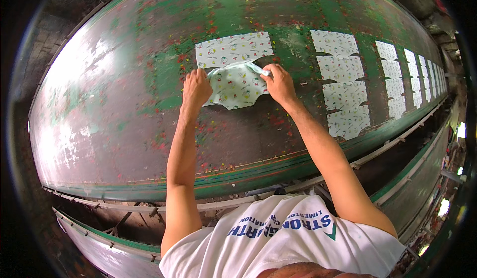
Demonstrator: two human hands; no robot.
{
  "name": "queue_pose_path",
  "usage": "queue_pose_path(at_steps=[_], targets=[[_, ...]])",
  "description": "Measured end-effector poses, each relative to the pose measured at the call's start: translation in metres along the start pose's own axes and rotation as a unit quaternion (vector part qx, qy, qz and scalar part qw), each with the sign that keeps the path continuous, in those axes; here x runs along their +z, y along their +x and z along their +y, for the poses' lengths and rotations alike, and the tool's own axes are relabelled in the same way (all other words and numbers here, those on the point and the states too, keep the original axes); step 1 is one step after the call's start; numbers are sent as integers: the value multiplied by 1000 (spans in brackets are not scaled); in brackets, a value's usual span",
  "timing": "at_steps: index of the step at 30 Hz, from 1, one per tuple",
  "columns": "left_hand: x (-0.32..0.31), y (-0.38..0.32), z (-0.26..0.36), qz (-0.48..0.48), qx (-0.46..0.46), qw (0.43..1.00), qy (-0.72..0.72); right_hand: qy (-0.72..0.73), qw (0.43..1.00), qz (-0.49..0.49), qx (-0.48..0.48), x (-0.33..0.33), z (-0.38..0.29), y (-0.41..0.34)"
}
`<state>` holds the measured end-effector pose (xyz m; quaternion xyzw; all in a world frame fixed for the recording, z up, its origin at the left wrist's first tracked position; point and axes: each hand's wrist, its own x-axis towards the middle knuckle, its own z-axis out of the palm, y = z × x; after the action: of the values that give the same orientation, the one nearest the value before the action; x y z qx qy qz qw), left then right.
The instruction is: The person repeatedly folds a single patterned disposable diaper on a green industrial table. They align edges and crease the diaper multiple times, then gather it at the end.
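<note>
Between my hands a cut piece of white printed fabric (238, 86) is held up by its far edge, which is folded over. My left hand (197, 89) grips its far left corner, fingers curled. At the far right corner my right hand (279, 82) pinches a bunched bit of the cloth between thumb and fingers. The near edge, with curved cut-outs, hangs at or just above the table; contact cannot be told. Just beyond lies another printed fabric piece (234, 48), flat, its near edge partly hidden by the held one.
The long printing table (156, 140) has a green and brown surface spotted with red and yellow paint. Several columns of similar fabric pieces (344, 87) lie flat to the right. A rail (231, 204) runs along the near edge; another table (413, 173) stands behind me.
</note>
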<state>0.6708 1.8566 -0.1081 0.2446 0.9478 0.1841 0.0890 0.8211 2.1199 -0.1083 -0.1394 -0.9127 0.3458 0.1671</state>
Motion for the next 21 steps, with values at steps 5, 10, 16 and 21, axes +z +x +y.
queue_pose_path(at_steps=[5,10,16,21], targets=[[-56,-34,27,24,46,973,-227,69,997,39,-7,-20,-3,-11],[-102,-17,23,56,16,961,-269,119,987,1,104,-49,7,17],[-67,77,-13,67,25,976,-204,56,994,5,98,-18,29,106],[-24,131,-40,24,17,988,-148,-39,989,0,140,22,43,149]])
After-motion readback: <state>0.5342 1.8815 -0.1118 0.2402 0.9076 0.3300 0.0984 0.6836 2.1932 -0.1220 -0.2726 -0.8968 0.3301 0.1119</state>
